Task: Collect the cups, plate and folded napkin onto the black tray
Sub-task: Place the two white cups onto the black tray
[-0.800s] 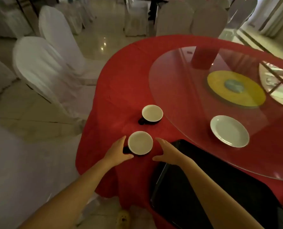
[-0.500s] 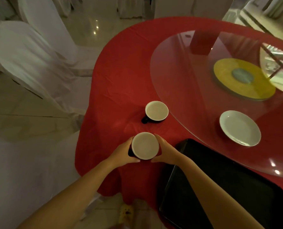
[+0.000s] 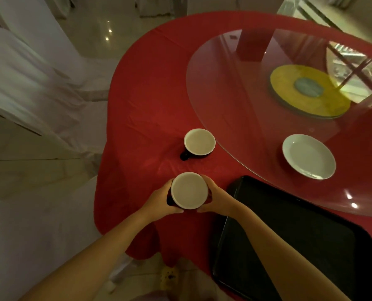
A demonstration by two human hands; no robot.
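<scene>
Both hands clasp the near cup (image 3: 189,190), black outside, white within

Both bare forearms are reaching forward and converging. The left hand (image 3: 159,199) is cupping the near cup (image 3: 189,190) from its left, the right hand (image 3: 216,198) from its right; fingers are curling around it, apparently in a closed grip.
</scene>
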